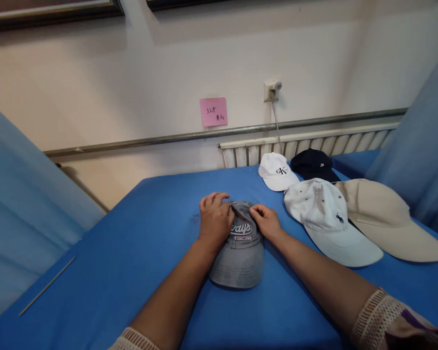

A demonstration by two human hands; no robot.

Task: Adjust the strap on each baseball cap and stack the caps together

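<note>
- Grey cap (pixel 243 244) on blue table (pixel 146 253), brim (pixel 238 267) twd person.
- L hand (pixel 215 217): fingers bent at crown (pixel 245 222), can't tell if pinching.
- R hand (pixel 267 222): fingers pinching crown's R edge.

Centre: lettering (pixel 244 228) on grey cap (pixel 237 267) is partly covered by left hand (pixel 215 217). Upper left: picture frame (pixel 58 14) is cropped.

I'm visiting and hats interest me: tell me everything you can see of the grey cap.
The grey cap looks like soft cloth, with white lettering partly covered, a small label below, and a curved, stitched brim. It rests on the blue-covered table, brim toward the camera, left hand and right hand touching its crown's two sides.
</note>
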